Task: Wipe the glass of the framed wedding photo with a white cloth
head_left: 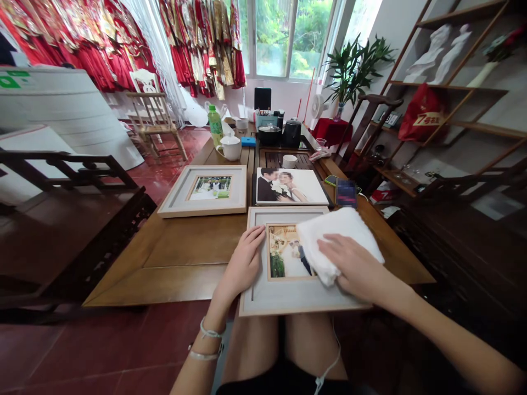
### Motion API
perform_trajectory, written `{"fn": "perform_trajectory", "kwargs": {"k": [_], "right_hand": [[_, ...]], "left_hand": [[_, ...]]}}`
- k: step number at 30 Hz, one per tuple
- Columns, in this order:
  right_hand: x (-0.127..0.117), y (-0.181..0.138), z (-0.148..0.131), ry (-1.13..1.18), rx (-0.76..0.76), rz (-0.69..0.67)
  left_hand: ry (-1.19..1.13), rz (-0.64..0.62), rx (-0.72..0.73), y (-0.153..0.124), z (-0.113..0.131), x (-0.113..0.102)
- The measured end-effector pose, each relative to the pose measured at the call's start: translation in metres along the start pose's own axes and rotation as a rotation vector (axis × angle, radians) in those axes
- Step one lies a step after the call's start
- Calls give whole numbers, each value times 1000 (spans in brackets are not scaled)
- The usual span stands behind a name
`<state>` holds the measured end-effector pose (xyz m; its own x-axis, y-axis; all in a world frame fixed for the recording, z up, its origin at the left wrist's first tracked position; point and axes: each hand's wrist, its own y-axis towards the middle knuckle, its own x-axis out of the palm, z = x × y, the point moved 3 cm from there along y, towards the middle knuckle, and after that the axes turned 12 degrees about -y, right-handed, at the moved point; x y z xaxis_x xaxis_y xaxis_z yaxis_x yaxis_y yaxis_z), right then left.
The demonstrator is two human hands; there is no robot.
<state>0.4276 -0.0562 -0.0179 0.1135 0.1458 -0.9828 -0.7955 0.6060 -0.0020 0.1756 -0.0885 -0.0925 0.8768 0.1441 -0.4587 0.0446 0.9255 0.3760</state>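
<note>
A picture frame [255, 299] with a pale wooden rim and grey mat lies at the table's near edge, a wedding photo [284, 252] at its middle. My left hand [247, 258] grips its left edge, fingertips on the rim. Under my right hand [349, 260] is a folded white towel [348, 227], pressed onto the frame's right side and covering part of the photo. Another framed photo [212, 187] lies at the left. Straight ahead, a large couple's photo print [313, 189] rests on a dark item.
On the wooden table [181, 247] stand a white cup [229, 148], a green-capped bottle [214, 126], a small cup [290, 161] and a black kettle [292, 133]. A phone [346, 192] lies right of the print. Dark wooden chairs flank both sides.
</note>
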Motion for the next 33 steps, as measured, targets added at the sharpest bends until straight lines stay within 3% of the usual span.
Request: {"fn": "perform_trajectory", "kwargs": {"k": [3,5,12,16,21,25,29,33], "right_hand": [[-18,-21,-32,242,-225,-87],[-26,-24,-39,318,-281,-110],[-11,41,-16,-61,48,9],[-7,68,-34,-82,28,49],[-12,45,-73,147,-204,-60],[-28,10,-81,326,-328,-154],[-30,4,-78,371,-291,-154],[-17,31,-71,309,-219,-67]], "left_hand": [[16,-1,-2,0,0,0],[24,-2,-7,0,0,0],[30,10,-2,2,2,0],[32,6,2,2,1,0],[24,-4,-10,1,2,0],[11,0,-12,1,2,0],[18,0,-5,2,0,1],[11,2,-9,2,2,1]]}}
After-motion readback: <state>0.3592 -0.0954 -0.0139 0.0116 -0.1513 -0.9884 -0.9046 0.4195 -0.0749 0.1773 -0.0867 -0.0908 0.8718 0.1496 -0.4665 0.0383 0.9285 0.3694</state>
